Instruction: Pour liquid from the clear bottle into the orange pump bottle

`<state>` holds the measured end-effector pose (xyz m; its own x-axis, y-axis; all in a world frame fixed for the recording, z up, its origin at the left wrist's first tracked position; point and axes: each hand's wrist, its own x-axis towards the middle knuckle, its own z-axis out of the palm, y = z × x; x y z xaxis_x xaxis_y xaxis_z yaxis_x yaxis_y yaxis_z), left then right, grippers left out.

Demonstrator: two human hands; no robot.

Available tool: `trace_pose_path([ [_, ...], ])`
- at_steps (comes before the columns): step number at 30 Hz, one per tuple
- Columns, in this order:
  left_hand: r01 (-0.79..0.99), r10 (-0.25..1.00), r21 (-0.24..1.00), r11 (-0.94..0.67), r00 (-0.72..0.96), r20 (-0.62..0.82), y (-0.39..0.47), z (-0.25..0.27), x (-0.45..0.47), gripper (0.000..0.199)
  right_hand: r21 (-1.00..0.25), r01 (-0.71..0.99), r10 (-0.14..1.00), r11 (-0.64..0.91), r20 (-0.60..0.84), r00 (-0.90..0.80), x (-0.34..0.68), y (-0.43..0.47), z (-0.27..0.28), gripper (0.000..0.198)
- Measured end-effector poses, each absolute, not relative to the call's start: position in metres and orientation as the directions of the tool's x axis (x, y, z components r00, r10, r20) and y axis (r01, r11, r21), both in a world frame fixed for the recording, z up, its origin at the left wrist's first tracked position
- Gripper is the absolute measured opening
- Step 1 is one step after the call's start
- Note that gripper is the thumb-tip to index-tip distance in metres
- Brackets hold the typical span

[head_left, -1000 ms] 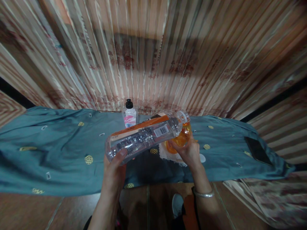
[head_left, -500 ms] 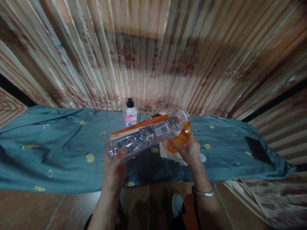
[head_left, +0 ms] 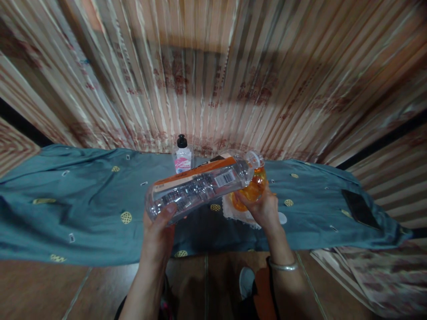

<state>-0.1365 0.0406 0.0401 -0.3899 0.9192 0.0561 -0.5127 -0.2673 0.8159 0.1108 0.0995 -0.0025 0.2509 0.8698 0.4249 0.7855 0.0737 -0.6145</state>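
Left hand (head_left: 158, 233) clamped round the base end of the clear bottle (head_left: 200, 189), thumb on top, presumably to keep it tilted above the teal tablecloth (head_left: 90, 200). Up at its neck, the right hand (head_left: 263, 209) grips the orange container (head_left: 256, 183), seemingly steadying it close to that mouth; touching or not, I can't tell. Under it, a white cloth (head_left: 233, 211), perhaps shielding the table; behind, a black-capped bottle (head_left: 183, 160) standing upright, out of the way.
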Motion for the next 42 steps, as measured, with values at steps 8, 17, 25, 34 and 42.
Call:
trace_pose_path([
  [8, -0.516, 0.911, 0.811, -0.275, -0.41, 0.048, 0.0402, 0.0417, -0.1374, 0.048, -0.572, 0.814, 0.86, 0.098, 0.461, 0.22, 0.1122, 0.1, -0.0064, 0.079],
  [17, -0.509, 0.919, 0.815, -0.277, -0.389, 0.069, 0.0392, 0.0367, -0.1408, 0.05, -0.56, 0.822, 0.861, 0.105, 0.465, 0.207, 0.114, 0.1013, -0.0084, 0.078],
  [25, -0.514, 0.923, 0.81, -0.281, -0.377, 0.081, 0.0388, 0.0352, -0.1429, 0.047, -0.556, 0.826, 0.859, 0.096, 0.465, 0.213, 0.1132, 0.1011, -0.0072, 0.081],
  [34, -0.528, 0.925, 0.802, -0.279, -0.372, 0.077, 0.0396, 0.0336, -0.1435, 0.053, -0.59, 0.803, 0.866, 0.083, 0.441, 0.234, 0.1123, 0.101, -0.0058, 0.079],
  [42, -0.537, 0.922, 0.793, -0.288, -0.38, 0.077, 0.0391, 0.0344, -0.1421, 0.054, -0.604, 0.793, 0.871, 0.081, 0.429, 0.238, 0.1117, 0.1006, -0.0041, 0.079],
])
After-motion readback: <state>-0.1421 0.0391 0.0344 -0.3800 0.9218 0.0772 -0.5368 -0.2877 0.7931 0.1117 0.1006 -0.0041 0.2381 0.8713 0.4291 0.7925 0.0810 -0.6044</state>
